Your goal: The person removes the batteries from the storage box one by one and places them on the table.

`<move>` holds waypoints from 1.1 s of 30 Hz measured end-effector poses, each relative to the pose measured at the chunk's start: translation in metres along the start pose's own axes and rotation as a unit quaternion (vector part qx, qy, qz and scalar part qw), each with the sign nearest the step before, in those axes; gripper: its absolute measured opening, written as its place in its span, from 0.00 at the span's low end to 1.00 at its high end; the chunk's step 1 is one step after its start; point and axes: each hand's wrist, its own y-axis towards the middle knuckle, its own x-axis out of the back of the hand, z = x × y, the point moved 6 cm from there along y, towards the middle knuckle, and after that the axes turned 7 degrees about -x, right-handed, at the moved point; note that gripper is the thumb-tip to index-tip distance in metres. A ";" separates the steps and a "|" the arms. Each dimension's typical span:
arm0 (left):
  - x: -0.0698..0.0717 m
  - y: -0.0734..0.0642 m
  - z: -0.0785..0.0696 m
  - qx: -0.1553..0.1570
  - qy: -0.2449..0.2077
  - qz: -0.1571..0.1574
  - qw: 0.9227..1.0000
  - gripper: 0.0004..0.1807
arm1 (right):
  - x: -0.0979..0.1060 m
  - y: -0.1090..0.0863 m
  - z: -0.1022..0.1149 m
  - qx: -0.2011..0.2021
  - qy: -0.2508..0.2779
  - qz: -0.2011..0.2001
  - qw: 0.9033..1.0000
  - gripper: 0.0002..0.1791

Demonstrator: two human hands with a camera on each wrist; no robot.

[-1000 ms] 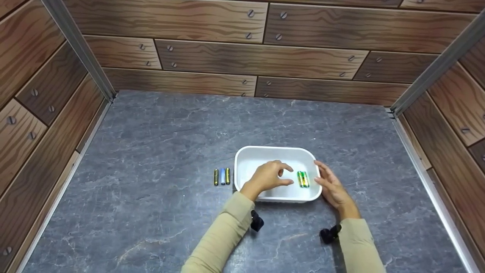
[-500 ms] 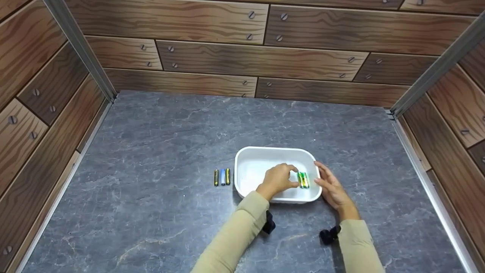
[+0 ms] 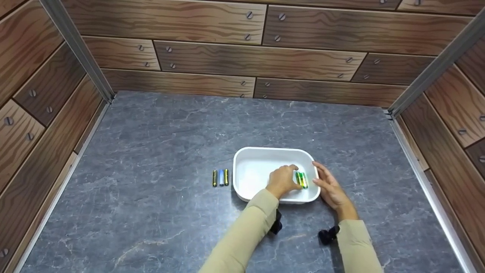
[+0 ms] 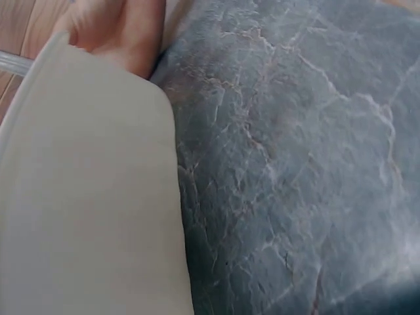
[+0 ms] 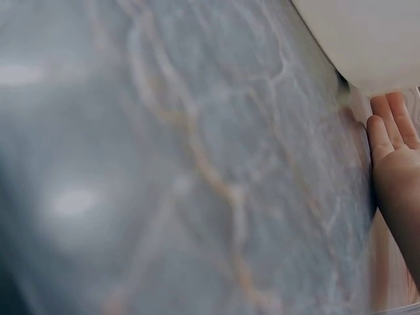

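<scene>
A white plastic tub (image 3: pixel 250 163) stands on the table, with a few green-and-yellow batteries (image 3: pixel 302 180) lying side by side near its right end. My left hand (image 3: pixel 282 181) reaches down into the tub. Its thumb and index finger are spread apart around the batteries' two ends, fingertips close to them. At the tub's right side my right hand (image 3: pixel 331 187) holds the rim, thumb and index tips over the edge. In the right wrist view, other fingers of the right hand (image 5: pixel 397 128) reach along the tub's outer wall (image 5: pixel 374 39). The left wrist view leaves the left fingertips hidden.
Left of the tub, three more batteries lie in a row: a dark one (image 3: pixel 215 178), a blue one (image 3: pixel 221 177) and a black-and-gold one (image 3: pixel 226 177). The grey marbled table (image 3: pixel 151 151) is bounded by wood-patterned walls (image 3: pixel 204 57).
My left hand has moved right and slightly down within the tub to the batteries, its thumb and index finger spreading wider. The right hand stays at the rim.
</scene>
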 end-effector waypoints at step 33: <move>0.006 0.012 -0.010 0.000 0.085 0.038 0.996 0.16 | -0.001 -0.002 0.001 0.011 -0.002 0.012 1.000 0.28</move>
